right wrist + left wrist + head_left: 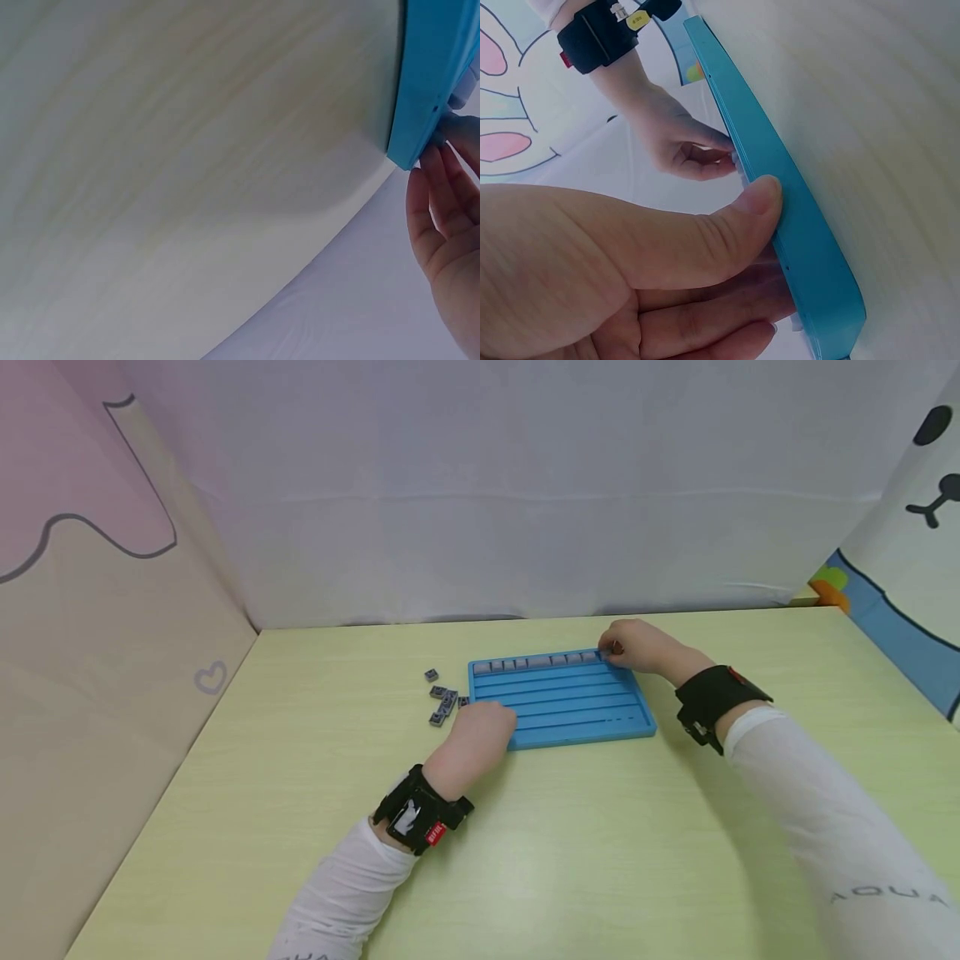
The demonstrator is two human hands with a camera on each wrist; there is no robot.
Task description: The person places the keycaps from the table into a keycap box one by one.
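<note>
1. a flat blue plastic tray with long parallel grooves [570, 710] lies on the pale yellow-green wood-grain surface [570, 852]; every place below is given relative to this tray.
2. a row of small grey square tiles [536, 662] fills the tray's far groove, from its far left corner almost to its far right corner.
3. the right hand [636, 645] is at the tray's far right corner, its fingers curled together over the end of that far groove, pinching what appears to be one small grey tile; the left wrist view shows the fingertips closed against the tray's edge there.
4. the left hand [480, 735] rests at the tray's near left corner. in the left wrist view the thumb [759, 201] presses against the tray's side wall and the other fingers lie underneath or alongside it, so it grips the tray's edge.
5. a loose cluster of small grey square tiles [444, 700] lies on the surface just beyond the tray's left side, near the left hand, with one tile a little apart on the far side.
6. black wrist straps sit on both arms, above white sleeves.
7. pale fabric walls stand behind and beside the tray.
</note>
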